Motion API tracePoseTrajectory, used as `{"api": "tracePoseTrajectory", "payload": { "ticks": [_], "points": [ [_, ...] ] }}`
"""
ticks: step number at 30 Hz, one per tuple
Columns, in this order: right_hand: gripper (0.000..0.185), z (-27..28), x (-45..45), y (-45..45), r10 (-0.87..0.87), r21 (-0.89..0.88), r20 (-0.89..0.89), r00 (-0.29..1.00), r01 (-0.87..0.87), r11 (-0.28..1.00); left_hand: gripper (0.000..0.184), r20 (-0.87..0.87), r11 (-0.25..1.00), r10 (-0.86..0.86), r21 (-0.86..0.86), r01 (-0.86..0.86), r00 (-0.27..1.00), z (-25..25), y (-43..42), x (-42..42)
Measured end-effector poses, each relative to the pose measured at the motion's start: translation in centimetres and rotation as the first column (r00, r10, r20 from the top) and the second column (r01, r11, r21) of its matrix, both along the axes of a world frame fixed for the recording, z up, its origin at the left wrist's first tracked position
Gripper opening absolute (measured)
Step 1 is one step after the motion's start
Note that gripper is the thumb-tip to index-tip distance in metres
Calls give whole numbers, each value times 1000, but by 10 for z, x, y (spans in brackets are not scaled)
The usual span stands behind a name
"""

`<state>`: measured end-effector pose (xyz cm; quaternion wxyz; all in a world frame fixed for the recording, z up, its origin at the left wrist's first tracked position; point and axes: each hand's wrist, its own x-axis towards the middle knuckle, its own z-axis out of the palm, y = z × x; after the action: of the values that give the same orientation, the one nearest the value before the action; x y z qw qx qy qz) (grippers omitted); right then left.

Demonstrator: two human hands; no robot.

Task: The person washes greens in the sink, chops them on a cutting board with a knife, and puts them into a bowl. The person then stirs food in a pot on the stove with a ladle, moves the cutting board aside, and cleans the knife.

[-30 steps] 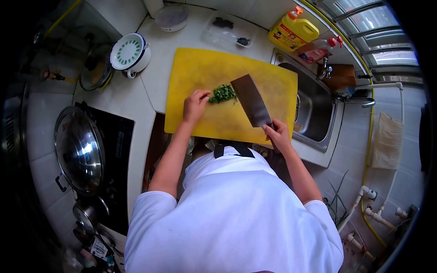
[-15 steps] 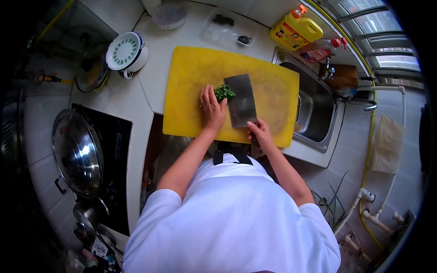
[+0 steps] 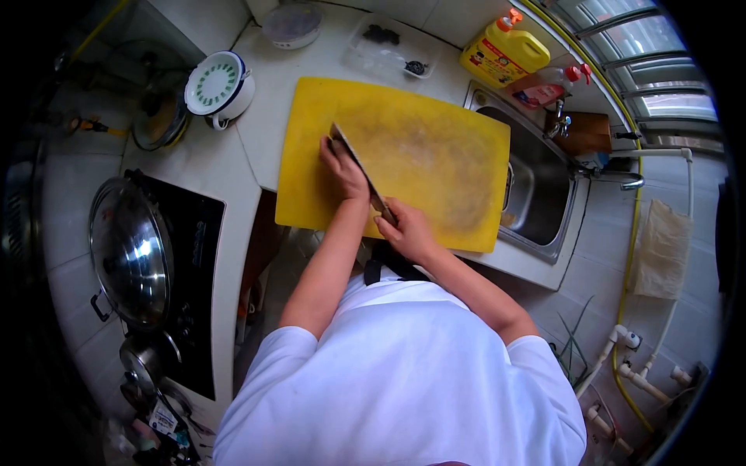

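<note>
My right hand (image 3: 408, 231) is closed around the handle of a broad cleaver (image 3: 358, 164). The blade stands nearly edge-on to the camera and slants up to the left over the yellow cutting board (image 3: 435, 163). My left hand (image 3: 346, 175) lies along the blade's left side, fingers together and curled towards the steel. Part of those fingers is hidden, and what lies between them and the blade cannot be made out. No chopped greens show from this angle.
Right of the board is a steel sink (image 3: 536, 198), with a yellow detergent jug (image 3: 505, 53) behind it. A clear plastic tray (image 3: 392, 48) holding dark items sits behind the board. An enamel pot (image 3: 233, 101) and a lidded wok (image 3: 132, 252) on the cooktop are left.
The cleaver has turned from lying broadside to nearly edge-on and moved left, with my right hand following. My left hand has shifted slightly left. The chopped green leaves have gone from sight.
</note>
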<state>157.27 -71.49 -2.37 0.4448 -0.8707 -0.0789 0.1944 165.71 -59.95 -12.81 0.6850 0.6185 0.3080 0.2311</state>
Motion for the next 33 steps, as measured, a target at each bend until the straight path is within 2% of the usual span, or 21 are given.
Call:
{"api": "tracePoseTrajectory", "payload": {
  "ticks": [1,2,4,5,7,8,10,11,12,14,15,17,19,20,22,24,25,27,29,30,33],
  "points": [
    [30,4,0,3,5,4,4,1000,-5,1000,49,56,973,68,-227,-53,996,4,6,3],
    [31,7,1,5,52,-18,123,991,-50,999,49,61,973,75,-222,-60,995,9,13,3],
    [32,10,2,6,107,-38,248,963,-101,994,39,49,851,135,-518,-90,990,25,28,5],
    [34,11,0,4,166,-60,244,955,-156,986,39,54,853,145,-513,-97,988,23,36,4],
    [36,14,-3,-2,244,-80,245,938,-231,970,25,107,708,180,-704,-53,978,17,47,0],
    [35,16,-5,-5,253,-46,280,926,-250,967,23,98,690,242,-717,-100,965,14,48,-1],
    [35,19,-9,-14,283,-6,318,905,-297,955,24,146,617,271,-785,-55,951,7,53,-12],
    [35,20,-10,-20,274,37,273,922,-295,955,26,190,537,282,-843,10,940,3,56,-18],
    [35,22,-9,-27,268,79,225,937,-292,953,26,193,542,306,-840,-3,932,1,59,-23],
    [36,19,-5,-40,246,68,152,957,-259,963,32,173,346,371,-937,37,912,-1,66,-35],
    [37,18,-2,-46,198,46,80,977,-202,978,36,167,340,305,-939,57,938,10,71,-44],
    [35,16,13,-53,193,-45,187,963,-188,981,36,164,296,361,-954,54,918,16,77,-57],
    [35,-8,34,-68,265,-193,467,844,-195,962,32,227,323,368,-941,105,902,23,83,-75],
    [35,-21,46,-77,339,-354,499,797,-170,920,32,211,310,378,-946,92,901,31,87,-85],
    [36,-27,59,-80,453,-522,491,744,-165,837,32,247,339,423,-935,101,872,45,109,-113],
    [33,-55,67,-102,450,-527,532,717,-136,839,33,305,380,395,-913,148,866,50,107,-130],
    [33,-59,68,-106,497,-628,508,704,-92,773,33,322,328,429,-926,187,844,55,112,-144],
    [35,-76,72,-118,482,-596,488,727,-126,793,30,286,245,523,-953,180,803,68,122,-172],
    [36,-58,64,-108,479,-582,492,727,-134,802,27,309,304,515,-938,166,800,68,132,-209],
    [36,-71,68,-113,514,-602,549,659,-114,790,25,315,326,537,-933,152,782,63,137,-226],
    [37,-70,58,-101,410,-503,520,749,-119,856,25,232,320,625,-947,27,745,69,157,-288]
  ]
}}
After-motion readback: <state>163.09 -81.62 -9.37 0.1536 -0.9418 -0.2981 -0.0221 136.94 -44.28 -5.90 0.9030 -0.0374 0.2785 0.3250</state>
